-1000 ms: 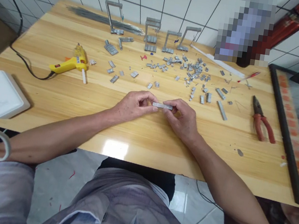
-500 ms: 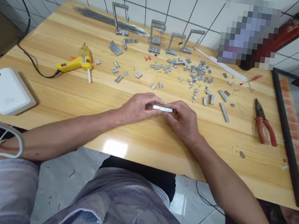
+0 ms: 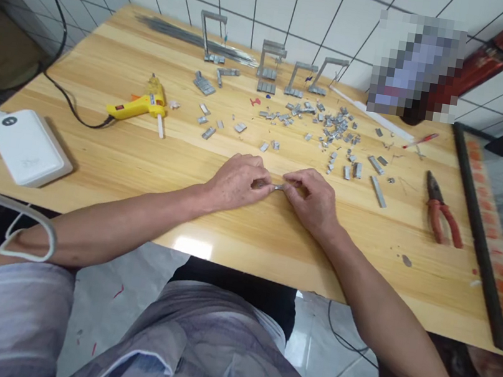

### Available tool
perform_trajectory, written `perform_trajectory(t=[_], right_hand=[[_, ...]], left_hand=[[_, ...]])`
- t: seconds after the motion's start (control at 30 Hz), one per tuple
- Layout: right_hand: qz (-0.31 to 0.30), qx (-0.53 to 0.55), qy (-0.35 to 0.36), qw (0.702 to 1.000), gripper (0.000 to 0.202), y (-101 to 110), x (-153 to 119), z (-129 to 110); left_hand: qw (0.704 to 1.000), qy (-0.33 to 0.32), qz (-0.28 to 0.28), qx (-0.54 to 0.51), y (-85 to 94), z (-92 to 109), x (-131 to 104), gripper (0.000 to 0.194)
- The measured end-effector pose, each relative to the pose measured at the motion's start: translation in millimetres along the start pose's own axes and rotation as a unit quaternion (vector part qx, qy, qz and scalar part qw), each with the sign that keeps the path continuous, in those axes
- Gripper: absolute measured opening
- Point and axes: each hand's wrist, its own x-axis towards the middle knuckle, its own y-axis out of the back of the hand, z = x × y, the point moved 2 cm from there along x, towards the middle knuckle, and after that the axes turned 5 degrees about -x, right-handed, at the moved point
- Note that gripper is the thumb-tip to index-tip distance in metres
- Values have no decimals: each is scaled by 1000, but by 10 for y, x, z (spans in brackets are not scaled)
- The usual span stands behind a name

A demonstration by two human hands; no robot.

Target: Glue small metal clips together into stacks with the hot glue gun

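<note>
Visibly | metal strip (image 3: 279,187): slim, silvery-grey, partly hidden | both hands (image 3: 239,181) (image 3: 313,200): pinched snugly on it

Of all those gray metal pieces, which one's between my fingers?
The slim gray piece pinched by your left hand and right hand; the other loose metal pieces lie untouched on the table.

The wooden bench (image 3: 236,230) carries a yellow glue gun (image 3: 137,108), a white box (image 3: 26,145), red-handled pliers (image 3: 436,202) and a red pen (image 3: 422,141). Scattered metal pieces (image 3: 336,125) lie across its middle; behind them stand small metal frames (image 3: 266,73).
</note>
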Motion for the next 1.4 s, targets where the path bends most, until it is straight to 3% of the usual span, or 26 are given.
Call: perform_trajectory(t=[0.23, 0.43, 0.53, 0.63, 0.7, 0.83, 0.93, 1.07, 1.13, 1.23, 1.4], right_hand=[[56, 11, -94, 994, 18, 222, 85, 13], [139, -47, -204, 968, 16, 936, 269, 218], [126, -125, -265, 948, 12, 1304, 229, 477], [75, -227, -353, 905, 11, 1493, 56, 754], [26, -253, -395, 883, 15, 1490, -70, 886], [-22, -281, -413, 866, 26, 1325, -198, 994], [-25, -311, -405, 860, 24, 1229, -195, 1019], [3, -300, -406, 863, 17, 1249, -172, 1015], [34, -228, -423, 876, 15, 1279, -166, 991], [82, -35, -423, 902, 19, 1270, -130, 914], [52, 235, -391, 888, 37, 1109, 15, 619]], left_hand=[[998, 8, -11, 56, 10, 13, -13, 17], [997, -18, -31, 71, 19, 20, -20, 28], [997, -14, -31, 76, 21, 21, -27, 30], [996, -3, -34, 79, 20, 24, -30, 24], [997, 0, -38, 74, 18, 29, -29, 20], [997, 12, -44, 54, 10, 22, -26, 20], [998, 27, -37, 31, 10, 10, -22, 25], [998, 46, -29, -11, 39, 12, -16, 32], [997, 58, -29, -33, 59, 23, -17, 30], [994, 87, -19, -59, 80, 33, -20, 24], [990, 119, 7, -80, 77, 7, -16, 17]])
